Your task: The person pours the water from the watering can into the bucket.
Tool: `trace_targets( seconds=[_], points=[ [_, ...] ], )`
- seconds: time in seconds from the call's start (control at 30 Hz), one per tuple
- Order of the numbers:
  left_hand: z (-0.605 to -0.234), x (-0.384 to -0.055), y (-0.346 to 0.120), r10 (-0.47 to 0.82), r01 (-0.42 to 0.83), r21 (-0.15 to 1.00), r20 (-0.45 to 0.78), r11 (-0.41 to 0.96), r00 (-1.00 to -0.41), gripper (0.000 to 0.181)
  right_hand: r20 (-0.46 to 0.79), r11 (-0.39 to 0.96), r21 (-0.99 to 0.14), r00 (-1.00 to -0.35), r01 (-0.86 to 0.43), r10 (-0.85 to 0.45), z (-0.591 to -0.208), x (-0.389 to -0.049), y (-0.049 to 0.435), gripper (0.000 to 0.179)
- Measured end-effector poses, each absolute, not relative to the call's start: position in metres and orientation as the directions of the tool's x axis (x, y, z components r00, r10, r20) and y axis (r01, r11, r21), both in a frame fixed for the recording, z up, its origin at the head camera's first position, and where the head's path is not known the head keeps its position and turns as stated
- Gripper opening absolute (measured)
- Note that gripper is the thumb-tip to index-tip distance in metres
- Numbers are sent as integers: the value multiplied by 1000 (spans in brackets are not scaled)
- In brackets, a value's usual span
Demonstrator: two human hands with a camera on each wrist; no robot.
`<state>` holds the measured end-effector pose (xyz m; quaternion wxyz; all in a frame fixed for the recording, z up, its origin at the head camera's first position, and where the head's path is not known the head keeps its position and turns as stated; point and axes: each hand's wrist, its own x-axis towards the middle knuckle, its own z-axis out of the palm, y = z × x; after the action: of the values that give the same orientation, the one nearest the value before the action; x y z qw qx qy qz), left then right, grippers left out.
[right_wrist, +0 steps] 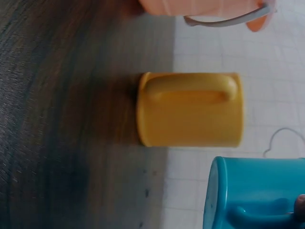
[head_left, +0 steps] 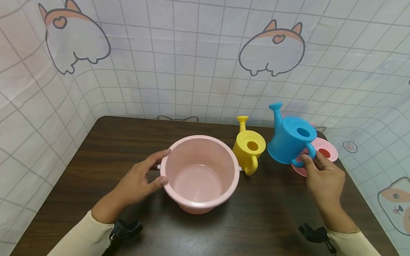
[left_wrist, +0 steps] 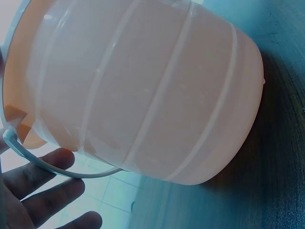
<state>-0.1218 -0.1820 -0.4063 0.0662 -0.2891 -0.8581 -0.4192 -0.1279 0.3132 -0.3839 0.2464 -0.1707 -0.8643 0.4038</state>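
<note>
Blue plastic watering can, cylindrical with a slender spout, hangs above a dark wood-grain table, its looped handle pinched between the thumb and curled fingers of a person's right hand. The can's body lies ahead and to the left of that grip, close to upright, spout up on the far side. Left of it stands a smaller yellow plastic watering can, between the blue one and a round pale-pink plastic bucket. The left hand, well apart from the blue can, rests thumb and fingers loosely spread against the bucket's left rim, gripping nothing firmly. Whether the bucket holds water cannot be told. Behind the right hand, partly hidden, sits a pink plastic vessel with a round hole on top.
</note>
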Motion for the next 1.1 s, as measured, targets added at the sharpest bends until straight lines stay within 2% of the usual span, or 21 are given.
trace_targets(
  seconds=[0.13,0.3,0.53,0.67,0.93,1.1],
  points=[
    [-407,-122,-182,440,557,673,361,487,-822,69,288,622,-776,-820,103,494,-396,-134,315,49],
    [-406,-122,-182,442,561,669,365,487,-819,68,320,620,-783,-822,50,471,-411,-141,318,45],
    [-407,-121,-182,438,551,680,358,483,-825,68,352,700,-709,-820,81,451,-425,-145,318,40],
    [-406,-121,-182,438,544,681,347,490,-829,69,387,712,-700,-817,41,428,-432,-146,317,37],
    [-406,-121,-182,439,537,692,340,482,-832,69,304,674,-735,-849,80,432,-440,-146,314,41],
    [-406,-121,-182,434,535,693,341,483,-834,69,307,677,-732,-849,79,430,-442,-145,313,40]
  ],
)
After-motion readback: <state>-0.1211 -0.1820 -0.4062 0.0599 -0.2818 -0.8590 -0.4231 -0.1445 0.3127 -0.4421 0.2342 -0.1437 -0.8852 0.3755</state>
